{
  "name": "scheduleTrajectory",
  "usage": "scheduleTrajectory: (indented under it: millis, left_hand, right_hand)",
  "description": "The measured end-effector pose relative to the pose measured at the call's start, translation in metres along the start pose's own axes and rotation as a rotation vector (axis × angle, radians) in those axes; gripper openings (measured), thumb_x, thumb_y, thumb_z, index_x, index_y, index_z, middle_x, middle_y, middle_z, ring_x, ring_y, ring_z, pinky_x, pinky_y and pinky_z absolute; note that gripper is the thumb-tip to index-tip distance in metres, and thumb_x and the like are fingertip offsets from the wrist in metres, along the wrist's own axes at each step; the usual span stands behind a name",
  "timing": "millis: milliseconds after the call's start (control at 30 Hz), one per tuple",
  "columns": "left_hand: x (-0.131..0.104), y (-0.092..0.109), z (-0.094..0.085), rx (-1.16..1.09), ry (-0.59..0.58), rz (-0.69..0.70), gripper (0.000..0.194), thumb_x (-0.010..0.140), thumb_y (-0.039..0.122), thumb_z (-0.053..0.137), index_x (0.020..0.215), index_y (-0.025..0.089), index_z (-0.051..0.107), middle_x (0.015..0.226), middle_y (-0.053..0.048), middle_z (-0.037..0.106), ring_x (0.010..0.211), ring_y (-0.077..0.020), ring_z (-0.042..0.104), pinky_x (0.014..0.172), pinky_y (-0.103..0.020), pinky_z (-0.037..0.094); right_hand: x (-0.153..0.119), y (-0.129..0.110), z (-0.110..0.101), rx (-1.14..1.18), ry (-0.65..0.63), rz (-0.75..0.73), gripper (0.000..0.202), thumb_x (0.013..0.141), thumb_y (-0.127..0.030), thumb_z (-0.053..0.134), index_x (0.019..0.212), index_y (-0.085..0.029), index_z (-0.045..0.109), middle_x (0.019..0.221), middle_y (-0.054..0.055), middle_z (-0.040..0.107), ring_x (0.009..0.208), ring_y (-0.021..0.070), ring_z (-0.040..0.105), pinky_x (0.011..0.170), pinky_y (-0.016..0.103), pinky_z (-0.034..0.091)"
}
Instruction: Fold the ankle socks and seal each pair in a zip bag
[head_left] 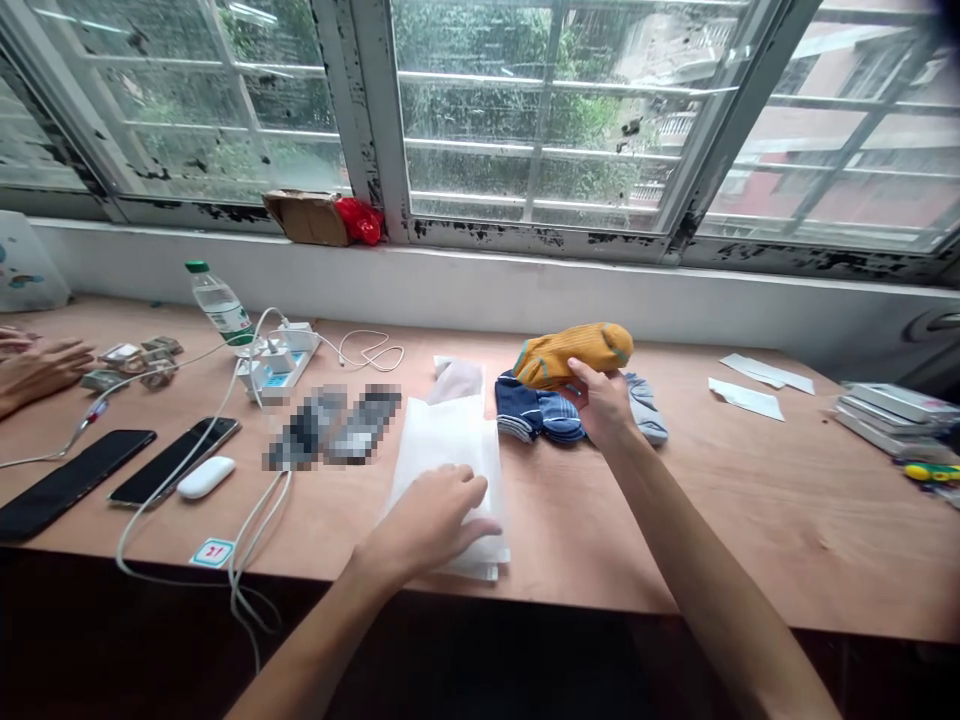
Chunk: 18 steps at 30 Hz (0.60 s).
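A mustard-yellow sock [562, 355] with teal trim is held in the air by my right hand [600, 400], thumb on its near side. Under it on the table lie dark blue socks [517, 408] and a grey sock [646, 410], partly hidden by my hand and wrist. My left hand [439, 515] is over a stack of frosted plastic bags [450, 435]. Its thumb stands apart from the loosely bent fingers, and nothing shows between them. Whether it presses on the bags I cannot tell.
Left of the bags are blurred-out items [364, 425], a white mouse [206, 477], phones [176, 460], a power strip [281, 370] with cables and a water bottle [220, 305]. Another person's hands [45, 370] rest far left. White paper slips [746, 398] and stacked boxes [896, 415] lie right.
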<state>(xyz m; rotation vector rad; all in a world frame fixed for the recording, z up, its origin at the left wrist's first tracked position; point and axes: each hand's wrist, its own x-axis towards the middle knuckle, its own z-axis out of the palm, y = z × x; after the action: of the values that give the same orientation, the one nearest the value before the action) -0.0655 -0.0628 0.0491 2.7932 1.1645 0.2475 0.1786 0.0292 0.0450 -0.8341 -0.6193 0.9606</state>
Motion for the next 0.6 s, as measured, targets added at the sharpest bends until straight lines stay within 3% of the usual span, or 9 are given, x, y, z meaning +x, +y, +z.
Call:
scheduleTrajectory:
  millis: [67,133,233,300,367,433,600]
  left_hand:
    - [0.006,-0.004,0.017,-0.009,0.035,-0.114,0.036,0.092,0.05,0.048,0.097,0.018,0.063,0.112,-0.012,0.064,0.106,-0.0281,0.058,0.085,-0.041,0.049]
    - [0.014,-0.008,0.038,0.033,0.171,-0.268,0.045,0.095,0.05,0.039,0.123,0.02,0.056,0.144,-0.015,0.044,0.135,-0.0352,0.036,0.104,-0.054,0.036]
    - [0.02,-0.012,0.069,-0.031,0.071,-0.309,0.071,0.089,0.064,0.039,0.145,0.022,0.037,0.156,-0.016,0.026,0.144,-0.0408,0.015,0.111,-0.067,0.014]
    - [0.021,-0.014,0.084,-0.062,0.024,-0.332,0.07,0.09,0.062,0.038,0.149,0.027,0.031,0.159,-0.013,0.019,0.146,-0.0395,0.009,0.111,-0.068,0.007]
    - [0.02,-0.016,0.091,-0.074,0.004,-0.366,0.067,0.09,0.059,0.038,0.15,0.029,0.029,0.16,-0.011,0.016,0.147,-0.0386,0.007,0.111,-0.068,0.003]
    - [0.019,-0.02,0.092,-0.073,-0.002,-0.39,0.067,0.09,0.058,0.038,0.149,0.029,0.03,0.16,-0.011,0.017,0.147,-0.038,0.007,0.112,-0.067,0.002]
    - [0.015,-0.033,0.084,-0.087,-0.032,-0.358,0.067,0.09,0.06,0.037,0.149,0.029,0.03,0.159,-0.01,0.019,0.147,-0.037,0.008,0.113,-0.064,0.005]
  right_hand:
    - [0.003,0.006,0.001,-0.027,-0.051,0.045,0.035,0.061,-0.016,0.076,0.089,-0.021,0.057,0.084,-0.003,0.069,0.076,0.0163,0.069,0.066,0.032,0.06]
    - [0.008,0.014,0.006,-0.031,-0.088,0.079,0.034,0.062,-0.015,0.074,0.09,-0.022,0.057,0.08,-0.004,0.068,0.071,0.0145,0.068,0.062,0.029,0.059]
    - [0.019,0.031,0.021,-0.019,-0.187,0.163,0.025,0.069,-0.019,0.067,0.093,-0.022,0.058,0.08,-0.003,0.068,0.067,0.013,0.066,0.058,0.025,0.057]
    - [0.026,0.049,0.033,-0.094,-0.272,0.243,0.017,0.075,-0.024,0.059,0.091,-0.02,0.059,0.081,0.0,0.069,0.07,0.0141,0.067,0.062,0.025,0.057]
    - [0.03,0.07,0.044,-0.331,-0.351,0.32,0.013,0.079,-0.025,0.051,0.087,-0.019,0.059,0.081,0.003,0.07,0.073,0.0155,0.068,0.067,0.027,0.057]
    - [0.032,0.09,0.047,-0.435,-0.385,0.358,0.01,0.075,-0.018,0.053,0.082,-0.016,0.06,0.078,0.006,0.07,0.071,0.0177,0.068,0.067,0.03,0.057]
    - [0.04,0.109,0.03,-0.679,-0.405,0.278,0.01,0.072,-0.012,0.053,0.077,-0.016,0.061,0.075,0.005,0.07,0.069,0.0172,0.066,0.066,0.027,0.054]
